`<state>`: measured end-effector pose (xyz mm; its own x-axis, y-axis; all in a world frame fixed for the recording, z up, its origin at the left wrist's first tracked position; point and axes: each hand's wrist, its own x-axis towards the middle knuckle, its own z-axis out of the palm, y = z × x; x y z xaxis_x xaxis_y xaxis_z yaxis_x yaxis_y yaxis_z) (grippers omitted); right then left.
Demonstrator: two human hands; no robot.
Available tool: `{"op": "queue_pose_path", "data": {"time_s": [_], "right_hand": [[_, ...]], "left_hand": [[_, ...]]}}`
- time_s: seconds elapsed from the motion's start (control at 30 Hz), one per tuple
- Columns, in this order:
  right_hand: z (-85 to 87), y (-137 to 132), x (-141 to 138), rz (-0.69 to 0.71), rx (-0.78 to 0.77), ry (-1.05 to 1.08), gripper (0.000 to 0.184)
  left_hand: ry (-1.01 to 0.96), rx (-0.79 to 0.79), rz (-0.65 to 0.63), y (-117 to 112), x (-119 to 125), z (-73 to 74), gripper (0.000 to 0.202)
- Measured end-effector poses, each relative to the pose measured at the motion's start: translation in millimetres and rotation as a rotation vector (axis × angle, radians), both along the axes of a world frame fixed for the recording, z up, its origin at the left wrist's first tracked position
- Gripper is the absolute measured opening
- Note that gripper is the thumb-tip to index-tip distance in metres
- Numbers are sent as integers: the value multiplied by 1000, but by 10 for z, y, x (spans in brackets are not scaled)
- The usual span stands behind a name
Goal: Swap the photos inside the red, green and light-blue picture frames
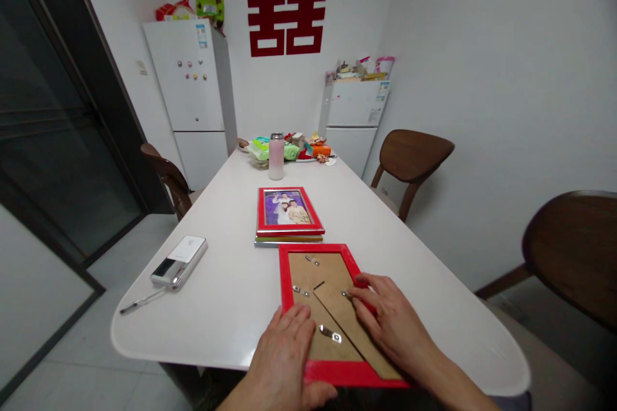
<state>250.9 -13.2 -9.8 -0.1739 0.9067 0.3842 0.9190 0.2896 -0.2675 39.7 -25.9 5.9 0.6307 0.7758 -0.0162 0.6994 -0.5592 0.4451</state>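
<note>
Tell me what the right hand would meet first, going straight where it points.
Likely the nearest metal clip on the face-down red frame; the right hand seems to touch it.

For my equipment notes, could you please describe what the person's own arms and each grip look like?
The left grip and right grip are bare human hands, with no gloves or rings visible. No sleeve, watch or cable shows on either visible forearm.
</note>
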Motion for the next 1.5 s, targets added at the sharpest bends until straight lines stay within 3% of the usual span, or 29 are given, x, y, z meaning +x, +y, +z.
{"op": "queue_pose_path", "data": {"time_s": [0.13, 0.27, 0.53, 0.67, 0.83, 1.0, 1.27, 1.5], "right_hand": [[58, -167, -256, 177, -46, 37, 20], [88, -264, -425, 220, -99, 29, 19], [81, -424, -266, 378, -71, -128, 25], [52, -441, -229, 399, -44, -163, 32], [76, -412, -316, 330, -106, -128, 23], [28, -425, -290, 398, -65, -158, 33], [44, -401, -296, 353, -111, 9, 21], [54, -398, -332, 333, -120, -24, 27]], "left_hand": [[-23, 18, 9, -4, -2, -12, 73], [-11, 14, 1, -7, -2, -8, 70], [-21, 28, 4, 5, -20, -7, 69], [-64, 43, 12, -1, -30, -46, 68], [-79, 34, 15, 1, -36, -52, 68], [-94, 17, 6, 9, -53, -31, 68], [-108, 12, 7, 17, -61, -78, 69], [-87, 2, 5, 6, -56, -23, 68]]}}
